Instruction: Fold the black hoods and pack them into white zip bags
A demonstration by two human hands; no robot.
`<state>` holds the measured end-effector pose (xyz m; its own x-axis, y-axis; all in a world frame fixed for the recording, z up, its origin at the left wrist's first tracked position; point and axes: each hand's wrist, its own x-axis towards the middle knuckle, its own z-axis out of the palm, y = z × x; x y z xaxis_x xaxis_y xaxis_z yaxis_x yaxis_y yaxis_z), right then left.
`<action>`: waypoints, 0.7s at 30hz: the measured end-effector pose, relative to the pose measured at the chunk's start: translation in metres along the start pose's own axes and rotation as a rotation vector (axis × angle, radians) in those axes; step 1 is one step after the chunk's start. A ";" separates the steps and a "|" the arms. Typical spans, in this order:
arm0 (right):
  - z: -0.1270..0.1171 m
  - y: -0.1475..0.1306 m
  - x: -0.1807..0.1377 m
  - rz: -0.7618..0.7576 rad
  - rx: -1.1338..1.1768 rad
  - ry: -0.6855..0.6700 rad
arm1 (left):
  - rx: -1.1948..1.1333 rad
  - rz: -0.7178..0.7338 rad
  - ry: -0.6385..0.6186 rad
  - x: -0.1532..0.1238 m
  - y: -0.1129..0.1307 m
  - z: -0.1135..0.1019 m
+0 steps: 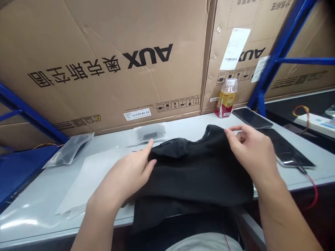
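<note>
A black cloth piece (197, 176), perhaps a garment, lies over the table's front edge and hangs down toward my lap. Its far edge is uneven, with a folded, thicker section near the left and a raised corner at the right. My right hand (251, 147) pinches that right corner between thumb and fingers. At the left edge is my left hand (128, 175), its thumb and index finger against the cloth; the other fingers are hidden behind or under it.
The white table (29, 216) holds white paper sheets (86, 177), clear plastic bags (71, 148), a drink bottle (226, 99), a dark phone (252, 117) and a black flat device (287, 146) with a red cable (314, 189). Large cartons (99, 95) and blue frame bars (288, 31) stand behind.
</note>
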<state>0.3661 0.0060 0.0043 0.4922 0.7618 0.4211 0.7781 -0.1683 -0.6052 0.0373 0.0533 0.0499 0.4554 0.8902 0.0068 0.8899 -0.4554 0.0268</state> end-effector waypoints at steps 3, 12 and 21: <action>0.006 -0.005 -0.003 -0.046 -0.024 -0.043 | 0.106 0.015 0.129 0.027 0.002 0.005; 0.018 0.011 -0.056 -0.367 0.099 -0.494 | 0.156 0.101 0.214 0.019 -0.007 0.035; 0.021 0.037 -0.041 -0.337 0.150 -0.659 | 0.225 0.048 0.138 0.043 -0.048 -0.002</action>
<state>0.3666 -0.0182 -0.0489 -0.1351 0.9814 0.1365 0.7607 0.1910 -0.6204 0.0146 0.1135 0.0505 0.5028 0.8530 0.1397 0.8581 -0.4730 -0.1999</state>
